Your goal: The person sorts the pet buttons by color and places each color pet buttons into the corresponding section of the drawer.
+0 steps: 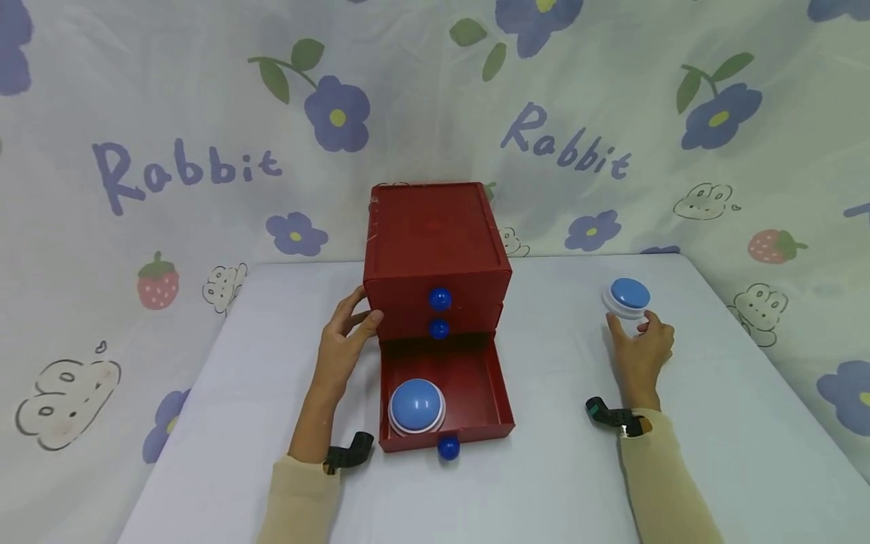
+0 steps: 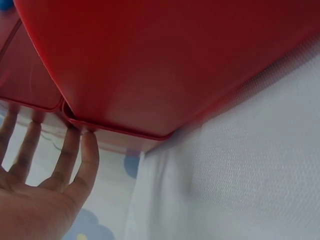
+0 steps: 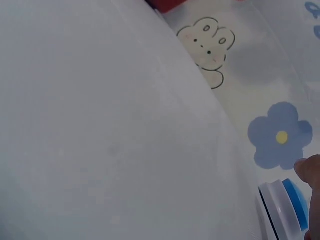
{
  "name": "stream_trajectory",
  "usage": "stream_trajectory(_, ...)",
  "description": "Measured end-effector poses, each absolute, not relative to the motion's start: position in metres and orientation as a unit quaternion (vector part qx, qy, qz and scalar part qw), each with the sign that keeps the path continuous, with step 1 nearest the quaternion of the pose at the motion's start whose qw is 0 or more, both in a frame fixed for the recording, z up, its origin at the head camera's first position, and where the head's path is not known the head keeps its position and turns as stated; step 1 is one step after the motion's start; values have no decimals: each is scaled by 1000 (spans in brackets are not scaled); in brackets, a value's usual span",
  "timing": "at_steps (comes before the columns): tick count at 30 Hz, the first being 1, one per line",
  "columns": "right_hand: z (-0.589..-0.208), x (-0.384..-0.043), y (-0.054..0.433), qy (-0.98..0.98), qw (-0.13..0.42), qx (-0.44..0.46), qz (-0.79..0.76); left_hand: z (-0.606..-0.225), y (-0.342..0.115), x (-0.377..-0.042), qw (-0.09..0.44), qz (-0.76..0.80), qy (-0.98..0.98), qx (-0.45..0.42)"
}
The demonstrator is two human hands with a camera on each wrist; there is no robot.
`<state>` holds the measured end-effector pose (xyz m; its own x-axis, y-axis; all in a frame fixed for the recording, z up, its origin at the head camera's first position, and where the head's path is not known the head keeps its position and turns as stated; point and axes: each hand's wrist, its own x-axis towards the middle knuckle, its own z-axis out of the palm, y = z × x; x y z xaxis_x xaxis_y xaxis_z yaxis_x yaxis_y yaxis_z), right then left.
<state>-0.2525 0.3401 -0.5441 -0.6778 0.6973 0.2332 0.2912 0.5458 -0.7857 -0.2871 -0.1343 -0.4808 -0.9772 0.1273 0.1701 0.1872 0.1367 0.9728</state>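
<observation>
A red drawer cabinet (image 1: 435,227) with blue knobs stands mid-table, its bottom drawer (image 1: 472,385) pulled out. In that drawer's left part lies a push button with a blue dome (image 1: 416,404) on a white base. My left hand (image 1: 342,340) touches the cabinet's left side with outstretched fingers (image 2: 65,155), seen close in the left wrist view. At the right of the table my right hand (image 1: 639,351) is at the near edge of a second blue-domed push button (image 1: 629,293). In the right wrist view this button (image 3: 282,207) is partly cut off; finger contact is unclear.
The white table (image 1: 557,453) carries the cabinet and the right-hand button. Behind it hangs a patterned curtain (image 1: 421,98) with flowers and rabbits. A black strap-on device (image 1: 615,415) sits on the right wrist, another (image 1: 350,451) on the left.
</observation>
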Motion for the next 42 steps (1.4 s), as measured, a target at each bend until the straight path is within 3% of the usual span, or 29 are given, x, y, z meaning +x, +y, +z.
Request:
stream_trajectory(7,-542,-263,355,-844,237,-314,364,-454,-127,-272,8,-651,-754,-95)
stream_trajectory(14,-541,-271,363,-846,204,-332,364,-479,-131,-286,25,-651,-752,-101)
stream_trajectory(33,-540,-289,382,-858,194,-330,341,-475,-130,-286,22,-646,-755,-106)
stream_trajectory(42,-544,-286,378,-822,229,-341,394,-478,-132,-284,32,-648,-753,-109)
